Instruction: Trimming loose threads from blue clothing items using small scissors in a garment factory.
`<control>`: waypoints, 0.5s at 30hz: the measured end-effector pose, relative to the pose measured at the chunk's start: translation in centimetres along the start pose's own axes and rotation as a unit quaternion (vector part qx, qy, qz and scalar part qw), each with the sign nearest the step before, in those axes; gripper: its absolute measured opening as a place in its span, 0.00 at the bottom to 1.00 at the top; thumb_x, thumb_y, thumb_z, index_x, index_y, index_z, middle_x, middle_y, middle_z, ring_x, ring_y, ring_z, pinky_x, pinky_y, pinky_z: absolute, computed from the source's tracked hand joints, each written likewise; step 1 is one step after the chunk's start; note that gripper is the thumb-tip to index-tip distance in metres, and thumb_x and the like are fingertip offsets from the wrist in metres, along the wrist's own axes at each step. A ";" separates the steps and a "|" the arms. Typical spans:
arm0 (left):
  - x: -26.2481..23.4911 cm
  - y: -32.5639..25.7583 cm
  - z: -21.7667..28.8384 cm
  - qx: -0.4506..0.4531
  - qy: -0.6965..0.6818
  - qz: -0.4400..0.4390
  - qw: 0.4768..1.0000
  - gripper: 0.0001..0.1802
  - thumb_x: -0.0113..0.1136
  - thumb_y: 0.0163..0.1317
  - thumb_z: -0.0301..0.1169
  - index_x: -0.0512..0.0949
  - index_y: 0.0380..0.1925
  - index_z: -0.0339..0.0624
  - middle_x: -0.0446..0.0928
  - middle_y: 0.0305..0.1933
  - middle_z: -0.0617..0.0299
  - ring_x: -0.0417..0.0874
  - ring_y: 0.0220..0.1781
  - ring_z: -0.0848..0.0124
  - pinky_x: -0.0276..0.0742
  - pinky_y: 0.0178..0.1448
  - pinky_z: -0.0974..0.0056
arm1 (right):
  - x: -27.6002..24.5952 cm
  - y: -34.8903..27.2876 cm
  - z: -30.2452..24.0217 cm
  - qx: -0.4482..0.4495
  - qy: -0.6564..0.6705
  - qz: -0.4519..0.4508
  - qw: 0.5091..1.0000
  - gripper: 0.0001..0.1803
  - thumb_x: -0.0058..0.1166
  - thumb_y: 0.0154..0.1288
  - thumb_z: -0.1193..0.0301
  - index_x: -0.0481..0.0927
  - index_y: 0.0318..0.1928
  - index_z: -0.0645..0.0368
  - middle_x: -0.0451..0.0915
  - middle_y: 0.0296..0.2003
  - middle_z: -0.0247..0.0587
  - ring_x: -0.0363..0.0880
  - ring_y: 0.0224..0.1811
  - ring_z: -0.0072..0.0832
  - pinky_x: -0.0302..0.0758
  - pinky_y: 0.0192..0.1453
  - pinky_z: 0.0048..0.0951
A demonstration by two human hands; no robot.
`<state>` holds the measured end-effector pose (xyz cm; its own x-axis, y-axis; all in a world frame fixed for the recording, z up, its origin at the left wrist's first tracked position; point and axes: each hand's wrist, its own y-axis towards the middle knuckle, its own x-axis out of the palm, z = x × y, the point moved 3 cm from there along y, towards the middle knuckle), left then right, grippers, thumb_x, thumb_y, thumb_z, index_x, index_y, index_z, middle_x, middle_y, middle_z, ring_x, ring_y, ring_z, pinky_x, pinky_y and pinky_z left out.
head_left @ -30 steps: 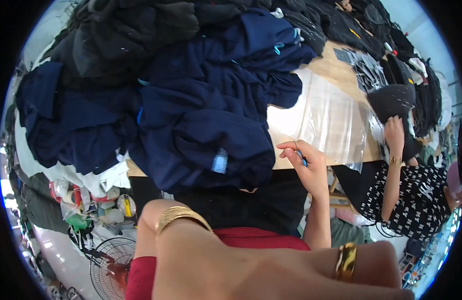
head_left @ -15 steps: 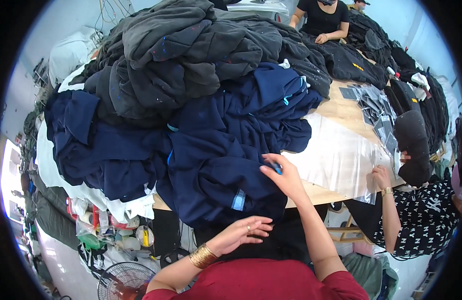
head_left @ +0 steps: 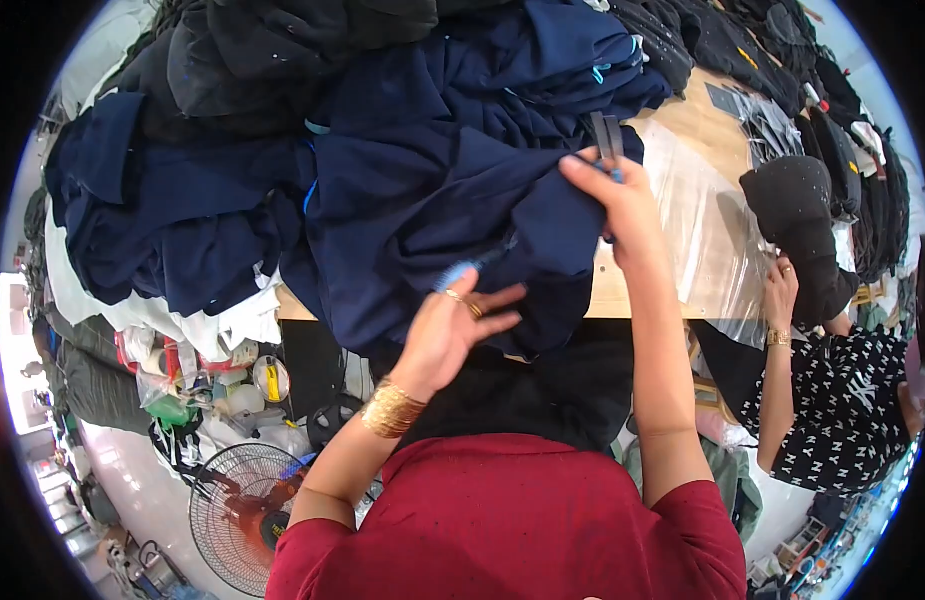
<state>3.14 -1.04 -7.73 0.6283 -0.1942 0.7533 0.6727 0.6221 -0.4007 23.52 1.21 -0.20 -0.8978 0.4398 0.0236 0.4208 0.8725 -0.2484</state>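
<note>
A navy blue garment (head_left: 432, 200) lies rumpled at the near edge of the table, in front of me. Thread snips (head_left: 606, 138) with a blue handle are gripped in my right hand (head_left: 630, 205), their metal blades pointing away from me. Cloth from the garment stretches up to the fingers of that hand; whether they also pinch it is hidden. My left hand (head_left: 442, 335), with a gold bracelet, hovers at the garment's near side, blurred, fingers spread. Its thumb is beside a light blue label (head_left: 452, 276) on the cloth; contact is unclear.
Dark grey garments (head_left: 282, 60) are heaped behind the navy ones. Clear plastic bags (head_left: 697, 215) lie on the wooden table to the right. There a co-worker's hand (head_left: 779, 290) is beside a dark cloth item (head_left: 792, 205). A fan (head_left: 244, 515) stands at lower left.
My right hand has moved away from me and right with the snips, whose blades now show. My left hand has risen to the garment's label. The whole view has tilted downward.
</note>
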 end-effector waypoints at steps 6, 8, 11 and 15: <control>-0.5 0.2 4.3 0.142 0.020 0.035 0.989 0.12 0.49 0.64 0.34 0.75 0.41 0.37 0.75 0.47 0.56 0.75 0.50 0.68 0.67 0.62 0.56 | -3.7 -0.6 6.7 0.039 0.153 0.125 0.980 0.08 0.56 0.59 0.69 0.70 0.29 0.52 0.65 0.14 0.24 0.54 0.07 0.13 0.50 0.11 0.16; -0.2 0.3 2.5 -0.039 -0.205 -0.073 0.975 0.16 0.48 0.66 0.40 0.70 0.42 0.38 0.72 0.50 0.50 0.69 0.58 0.57 0.66 0.63 0.50 | -3.6 -1.1 9.3 0.067 0.228 0.131 0.963 0.05 0.53 0.62 0.71 0.72 0.34 0.57 0.64 0.14 0.25 0.53 0.07 0.13 0.50 0.12 0.17; -1.4 0.6 0.2 -0.079 -0.284 -0.094 0.951 0.19 0.46 0.66 0.44 0.73 0.38 0.38 0.76 0.43 0.51 0.74 0.48 0.62 0.70 0.54 0.58 | -3.3 -2.2 10.8 0.082 0.307 0.058 0.946 0.04 0.47 0.65 0.70 0.72 0.35 0.57 0.65 0.15 0.26 0.53 0.08 0.14 0.51 0.12 0.17; -2.1 0.4 0.5 -0.039 -0.306 -0.127 0.943 0.15 0.49 0.64 0.40 0.77 0.33 0.39 0.78 0.41 0.58 0.75 0.40 0.67 0.69 0.44 0.62 | -4.0 -3.0 11.6 0.106 0.401 0.081 0.906 0.04 0.47 0.65 0.69 0.72 0.35 0.55 0.66 0.15 0.25 0.54 0.08 0.13 0.50 0.12 0.16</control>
<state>1.87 -0.04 -9.20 0.1163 0.1606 0.9801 0.8129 0.5516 -0.1869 24.33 -5.67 -10.74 -0.4075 0.6464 0.6450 0.4290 0.7590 -0.4897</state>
